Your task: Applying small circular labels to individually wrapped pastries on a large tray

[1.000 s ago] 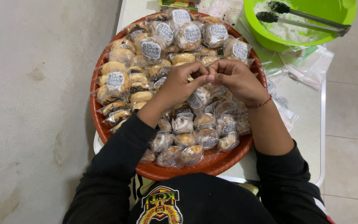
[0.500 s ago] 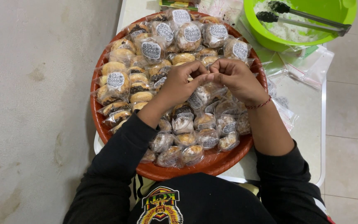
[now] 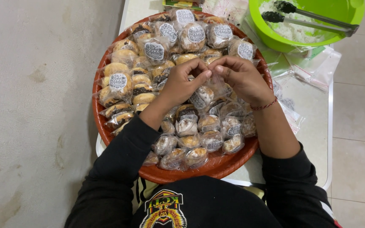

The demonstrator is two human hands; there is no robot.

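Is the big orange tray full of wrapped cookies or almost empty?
Full. The orange tray is crowded rim to rim with wrapped cookies, stacked in layers.
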